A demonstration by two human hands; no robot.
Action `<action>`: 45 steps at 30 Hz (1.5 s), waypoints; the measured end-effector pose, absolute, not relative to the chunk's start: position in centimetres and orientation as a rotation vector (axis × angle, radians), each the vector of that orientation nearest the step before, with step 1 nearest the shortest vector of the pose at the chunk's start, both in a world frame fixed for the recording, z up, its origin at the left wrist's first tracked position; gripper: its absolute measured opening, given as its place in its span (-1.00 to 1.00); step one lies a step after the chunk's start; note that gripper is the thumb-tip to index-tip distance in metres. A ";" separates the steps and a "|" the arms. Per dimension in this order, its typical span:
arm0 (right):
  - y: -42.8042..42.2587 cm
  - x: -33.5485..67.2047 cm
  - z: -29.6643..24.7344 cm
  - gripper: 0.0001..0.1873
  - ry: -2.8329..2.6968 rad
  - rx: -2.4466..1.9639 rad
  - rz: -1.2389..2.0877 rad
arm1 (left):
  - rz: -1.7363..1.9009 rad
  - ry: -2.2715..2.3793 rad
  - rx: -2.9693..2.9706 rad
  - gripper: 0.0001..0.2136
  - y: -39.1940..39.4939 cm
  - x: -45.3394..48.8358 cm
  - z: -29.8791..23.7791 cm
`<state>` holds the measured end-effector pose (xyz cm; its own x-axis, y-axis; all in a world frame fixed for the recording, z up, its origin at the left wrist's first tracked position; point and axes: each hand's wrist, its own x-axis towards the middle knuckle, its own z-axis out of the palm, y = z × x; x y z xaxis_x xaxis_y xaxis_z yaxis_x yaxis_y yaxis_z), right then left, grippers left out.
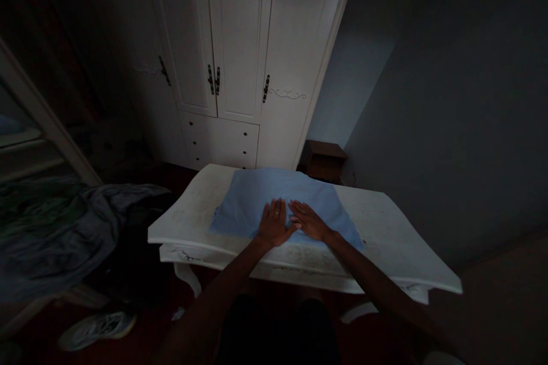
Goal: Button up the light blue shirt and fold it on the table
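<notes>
One left hand and one right hand, flat, seemingly empty, on one blue cloth

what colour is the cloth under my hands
The cloth is light blue, no pattern visible; the head view shows it best.

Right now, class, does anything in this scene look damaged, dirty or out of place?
Yes. The white, curved-legged table has brownish marks on its top, either side of the blue fabric sheet, so it looks worn or dirty. A pale shoe with dark markings sits at lower left, odd because no match is visible.
</notes>
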<state>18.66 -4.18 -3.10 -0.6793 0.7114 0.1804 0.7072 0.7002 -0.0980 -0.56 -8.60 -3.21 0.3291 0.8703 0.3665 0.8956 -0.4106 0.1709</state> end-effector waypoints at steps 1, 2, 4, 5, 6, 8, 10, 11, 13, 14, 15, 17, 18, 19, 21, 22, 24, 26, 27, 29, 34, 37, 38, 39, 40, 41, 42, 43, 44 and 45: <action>-4.3 18.7 -3.0 -0.41 -2.715 -1.142 0.015 | -0.627 -1.668 -2.517 -0.23 -8.5 -0.6 -3.2; -4.4 18.7 -2.8 -0.41 -2.723 -1.149 -0.001 | -0.626 -1.671 -2.519 -0.24 -8.4 -0.6 -3.2; -4.6 18.6 -2.7 -0.40 -2.730 -1.180 -0.028 | -0.624 -1.683 -2.518 -0.27 -8.3 -0.6 -3.3; -4.7 18.5 -2.6 -0.39 -2.732 -1.200 -0.038 | -0.623 -1.689 -2.521 -0.27 -8.2 -0.6 -3.3; -4.7 18.4 -2.6 -0.39 -2.732 -1.220 -0.045 | -0.622 -1.692 -2.527 -0.27 -8.2 -0.6 -3.4; -4.9 18.3 -2.6 -0.40 -2.728 -1.248 -0.057 | -0.623 -1.693 -2.538 -0.28 -8.1 -0.6 -3.5; -4.9 18.2 -2.7 -0.41 -2.732 -1.251 -0.063 | -0.619 -1.698 -2.538 -0.31 -8.0 -0.5 -3.6; -5.0 18.2 -2.7 -0.41 -2.734 -1.251 -0.065 | -0.615 -1.702 -2.537 -0.33 -7.9 -0.5 -3.6; -5.0 18.2 -2.6 -0.40 -2.735 -1.254 -0.067 | -0.605 -1.699 -2.545 -0.39 -7.7 -0.8 -3.4; -5.0 18.1 -2.6 -0.39 -2.731 -1.257 -0.066 | -0.600 -1.684 -2.557 -0.43 -7.6 -1.0 -3.2; -5.0 18.1 -2.6 -0.39 -2.726 -1.263 -0.063 | -0.592 -1.660 -2.578 -0.46 -7.4 -1.3 -2.9; -5.1 18.0 -2.5 -0.37 -2.715 -1.273 -0.052 | -0.549 -1.581 -2.664 -0.51 -6.7 -2.2 -2.2; -5.1 18.0 -2.5 -0.36 -2.709 -1.276 -0.047 | -0.519 -1.536 -2.717 -0.54 -6.3 -2.7 -1.8; -5.2 17.9 -2.5 -0.35 -2.703 -1.279 -0.043 | -0.488 -1.496 -2.767 -0.56 -5.9 -3.3 -1.4; -5.2 17.9 -2.5 -0.35 -2.687 -1.287 -0.040 | -0.447 -1.457 -2.820 -0.59 -4.8 -4.2 -0.6; -5.3 17.9 -2.6 -0.34 -2.679 -1.291 -0.037 | -0.443 -1.467 -2.815 -0.59 -4.2 -4.5 -0.3; -5.3 17.9 -2.6 -0.34 -2.664 -1.298 -0.020 | -0.452 -1.537 -2.763 -0.56 -3.0 -5.0 0.0; -5.3 18.0 -2.6 -0.35 -2.657 -1.291 0.000 | -0.461 -1.634 -2.694 -0.52 -1.6 -5.2 -0.1; -5.3 18.0 -2.6 -0.35 -2.655 -1.283 0.007 | -0.459 -1.680 -2.664 -0.50 -1.0 -5.3 -0.3; -5.3 18.1 -2.5 -0.36 -2.651 -1.264 0.019 | -0.452 -1.761 -2.616 -0.49 0.2 -5.5 -0.7; -5.4 18.0 -2.2 -0.38 -2.630 -1.250 0.062 | -0.450 -1.889 -2.545 -0.48 2.5 -7.3 -1.1; -5.5 18.0 -2.0 -0.38 -2.633 -1.253 0.085 | -0.461 -1.930 -2.506 -0.48 3.7 -9.2 -0.8; -5.5 18.0 -1.9 -0.38 -2.634 -1.254 0.090 | -0.463 -1.946 -2.489 -0.47 4.1 -9.9 -0.7; -5.5 18.0 -1.9 -0.38 -2.633 -1.251 0.094 | -0.463 -1.964 -2.474 -0.47 4.4 -10.5 -0.6; -5.6 18.0 -1.8 -0.38 -2.631 -1.248 0.094 | -0.461 -1.980 -2.461 -0.47 4.8 -11.1 -0.5; -5.6 18.0 -1.8 -0.38 -2.626 -1.244 0.093 | -0.457 -1.993 -2.452 -0.47 5.0 -11.7 -0.6; -5.6 18.0 -1.7 -0.39 -2.621 -1.242 0.091 | -0.450 -2.003 -2.449 -0.47 5.3 -12.1 -0.7; -5.7 18.0 -1.7 -0.39 -2.617 -1.241 0.090 | -0.444 -2.011 -2.447 -0.47 5.5 -12.4 -0.9; -5.7 18.0 -1.6 -0.40 -2.614 -1.240 0.091 | -0.444 -2.017 -2.441 -0.46 5.6 -12.6 -1.2; -5.8 18.0 -1.6 -0.40 -2.612 -1.237 0.091 | -0.447 -2.019 -2.431 -0.45 5.6 -12.7 -1.4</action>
